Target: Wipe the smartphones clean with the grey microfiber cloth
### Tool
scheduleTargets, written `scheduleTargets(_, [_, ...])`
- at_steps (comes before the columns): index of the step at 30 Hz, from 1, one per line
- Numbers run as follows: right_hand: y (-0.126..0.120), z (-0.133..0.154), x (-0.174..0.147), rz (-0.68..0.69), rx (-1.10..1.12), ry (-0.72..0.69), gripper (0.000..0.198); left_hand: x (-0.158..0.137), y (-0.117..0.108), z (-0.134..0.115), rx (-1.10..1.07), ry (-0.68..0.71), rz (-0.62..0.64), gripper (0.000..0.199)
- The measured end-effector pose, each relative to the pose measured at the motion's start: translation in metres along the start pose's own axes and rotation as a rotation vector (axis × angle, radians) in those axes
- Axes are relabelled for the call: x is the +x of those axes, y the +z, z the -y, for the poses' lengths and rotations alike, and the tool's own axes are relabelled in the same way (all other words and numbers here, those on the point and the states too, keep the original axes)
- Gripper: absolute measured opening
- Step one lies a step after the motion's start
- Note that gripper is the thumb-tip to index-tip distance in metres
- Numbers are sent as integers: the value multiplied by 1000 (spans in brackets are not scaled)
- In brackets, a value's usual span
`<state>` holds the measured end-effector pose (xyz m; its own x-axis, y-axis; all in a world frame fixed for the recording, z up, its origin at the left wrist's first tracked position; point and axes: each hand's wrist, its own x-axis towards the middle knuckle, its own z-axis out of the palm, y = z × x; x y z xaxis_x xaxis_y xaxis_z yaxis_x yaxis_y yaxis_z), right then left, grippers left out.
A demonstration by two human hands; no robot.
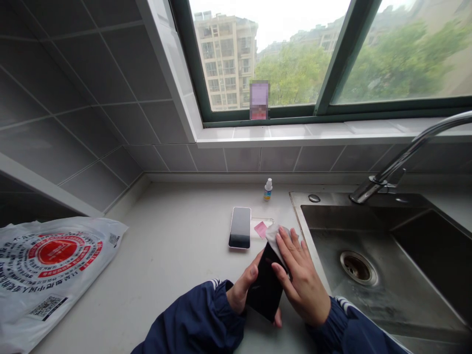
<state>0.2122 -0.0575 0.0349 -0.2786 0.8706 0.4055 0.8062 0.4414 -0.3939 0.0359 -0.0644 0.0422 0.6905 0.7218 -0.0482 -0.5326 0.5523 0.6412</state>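
Observation:
My left hand [244,282] grips a black phone [265,290] by its edges, thumb on one side and fingertips showing at the other. The phone is tilted above the counter, its dark face toward me. Over its upper right part, my right hand [304,278] presses a thin white wipe [273,236], much of which the fingers cover. Just beyond lie a pink square of paper [261,229] and a clear flat thing [268,220], partly hidden. A second phone [240,227] with a light rim lies flat to the left of them.
A small white-capped bottle [268,191] stands upright near the back of the pale counter [177,236]. To the right is a steel sink [311,236] with a chrome faucet [391,167]. A printed white plastic bag [88,236] lies at the left. A window [291,59] is behind.

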Motion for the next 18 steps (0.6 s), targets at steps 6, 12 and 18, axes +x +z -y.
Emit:
scheduleTargets(6, [0, 1, 0, 0, -9, -5, 64, -2, 2, -3, 20, -10, -21, 80])
scheduleTargets(12, [-1, 8, -2, 127, -27, -247, 68, 2, -11, 9, -111, 33, -68, 67])
scheduleTargets(18, [-10, 19, -1, 289, 43, -395, 68, 10, -2, 7, -366, 124, -179, 51])
